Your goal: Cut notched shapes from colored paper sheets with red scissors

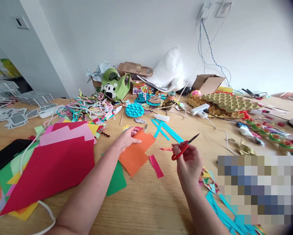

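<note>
Holding, left hand (129, 138): one orange paper (135, 158), at centre of the table (146, 209), fingers closed on its far left edge, thumb on top; a green sheet (115, 182) partly beneath. Holding, right hand (190, 161): one pair of red-handled scissors (180, 151), fingers curled about the handles, blade tip pointing far right, apart from the paper. Between the hands: one crimson strip (156, 166), flat. Left: stacked coloured sheets (63, 163), a crimson one uppermost. Far centre: crossed blue strips (172, 131), one white bottle (161, 117), one round blue piece (134, 110). Far left: heaped pipe cleaners (85, 109), green panda bag (122, 86). Far right: egg-carton trays (231, 99)
</note>
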{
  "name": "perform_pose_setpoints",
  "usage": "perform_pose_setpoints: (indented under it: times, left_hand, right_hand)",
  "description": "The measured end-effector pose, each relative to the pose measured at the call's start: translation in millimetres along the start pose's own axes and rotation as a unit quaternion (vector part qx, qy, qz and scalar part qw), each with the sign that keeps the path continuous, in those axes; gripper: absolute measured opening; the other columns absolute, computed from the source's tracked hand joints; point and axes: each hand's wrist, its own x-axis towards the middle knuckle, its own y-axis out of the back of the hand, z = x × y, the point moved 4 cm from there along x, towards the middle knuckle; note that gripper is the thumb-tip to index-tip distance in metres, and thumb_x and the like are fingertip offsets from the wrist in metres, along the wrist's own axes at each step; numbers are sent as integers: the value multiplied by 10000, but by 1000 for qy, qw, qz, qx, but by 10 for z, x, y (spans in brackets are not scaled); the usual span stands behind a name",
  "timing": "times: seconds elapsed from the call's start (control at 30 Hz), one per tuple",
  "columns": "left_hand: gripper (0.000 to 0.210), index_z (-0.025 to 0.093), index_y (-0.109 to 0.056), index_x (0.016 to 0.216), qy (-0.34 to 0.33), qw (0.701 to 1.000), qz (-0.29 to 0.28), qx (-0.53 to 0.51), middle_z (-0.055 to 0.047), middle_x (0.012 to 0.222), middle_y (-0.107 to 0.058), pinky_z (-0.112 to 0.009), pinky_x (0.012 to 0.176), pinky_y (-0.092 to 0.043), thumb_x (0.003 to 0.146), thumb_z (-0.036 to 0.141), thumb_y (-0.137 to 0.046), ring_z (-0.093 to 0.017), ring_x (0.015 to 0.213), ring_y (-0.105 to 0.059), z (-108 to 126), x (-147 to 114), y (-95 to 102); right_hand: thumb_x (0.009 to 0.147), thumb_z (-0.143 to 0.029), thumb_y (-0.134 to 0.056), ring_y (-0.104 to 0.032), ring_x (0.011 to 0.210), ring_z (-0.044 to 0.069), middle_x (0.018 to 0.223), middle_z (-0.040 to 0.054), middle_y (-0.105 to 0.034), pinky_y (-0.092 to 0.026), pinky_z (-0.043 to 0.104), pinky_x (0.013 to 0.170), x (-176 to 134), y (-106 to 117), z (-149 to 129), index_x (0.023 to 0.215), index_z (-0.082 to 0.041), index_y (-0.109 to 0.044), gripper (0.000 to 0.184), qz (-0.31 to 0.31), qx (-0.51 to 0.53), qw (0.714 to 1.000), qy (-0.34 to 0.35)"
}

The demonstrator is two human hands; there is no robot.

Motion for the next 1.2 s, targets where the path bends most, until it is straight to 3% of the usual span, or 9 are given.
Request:
perform_pose_setpoints:
  times: [0.07, 0.13, 0.3, 0.4, 0.57, 0.73, 0.9, 1.0, 1.2]
  left_hand:
    - [581, 185, -494, 1024, 8, 988, -32, -153, -52, 918, -653, -373, 737, -510, 521, 114, -776, -198, 769, -651, 130, -81, -22]
    - [588, 177, -514, 1017, 2, 974, -53, -219, -62, 951, -658, -364, 768, -508, 503, 99, -788, -203, 810, -653, 260, -161, -46]
    - [620, 171, -535, 1055, -33, 960, -54, -273, -73, 971, -679, -384, 805, -497, 495, 89, -788, -224, 851, -656, 462, -282, -114]
    - [613, 164, -559, 1052, -61, 957, -29, -282, -75, 955, -690, -402, 810, -491, 488, 112, -792, -235, 854, -656, 514, -308, -146]
    - [513, 141, -616, 984, -85, 956, -3, -282, -79, 932, -701, -376, 820, -480, 506, 167, -800, -225, 850, -655, 536, -316, -175]
    - [355, 129, -651, 968, -51, 960, -90, -261, -107, 951, -695, -339, 782, -486, 678, 325, -715, -218, 863, -654, 505, -352, -279]
    - [339, 141, -674, 935, -49, 982, -151, -105, -80, 930, -708, -355, 809, -481, 647, 308, -739, -236, 900, -642, 446, -418, -428]
    - [371, 153, -674, 970, -61, 990, -110, -67, -77, 966, -706, -382, 828, -479, 641, 315, -736, -255, 940, -632, 434, -399, -408]
    - [400, 147, -681, 970, -122, 975, 10, -184, -74, 1015, -699, -395, 932, -427, 600, 272, -768, -251, 1010, -610, 500, -314, -186]
  right_hand:
    - [713, -315, -702, -622, 730, 184, 824, 58, -664, -481, 303, 591, 1, -10, 3, 847, -190, -526, 254, -13, 17, 1000, -19]
    - [708, -332, -708, -625, 703, 181, 826, 60, -677, -484, 309, 599, -5, -33, 20, 816, -193, -521, 257, -40, 44, 997, -45]
    - [682, -486, -691, -643, 755, 230, 912, 106, -689, -500, 366, 655, -112, -181, 23, 879, -191, -555, 380, -162, 118, 976, -82]
    - [600, -482, -753, -634, 746, 227, 884, 75, -681, -506, 356, 643, -201, -250, 21, 887, -208, -557, 443, -182, 131, 969, -102]
    - [612, -346, -774, -565, 623, 144, 756, -1, -594, -495, 292, 582, -222, -258, 49, 820, -207, -544, 340, -159, 83, 974, -137]
    - [660, -279, -745, -526, 608, 111, 719, -26, -548, -462, 252, 578, -138, -177, 29, 811, -196, -544, 265, -113, 112, 981, -114]
    - [679, -253, -730, -538, 628, 109, 744, -21, -558, -457, 247, 584, -93, -127, -11, 809, -195, -541, 236, -90, 106, 987, -86]
    - [699, -267, -715, -571, 621, 118, 745, -12, -589, -470, 266, 596, -40, -74, -53, 805, -190, -535, 222, -55, 96, 992, -65]
    - [755, -355, -664, -612, 647, 144, 731, 16, -644, -480, 302, 637, 57, 34, -77, 811, -182, -529, 226, 15, 89, 995, -34]
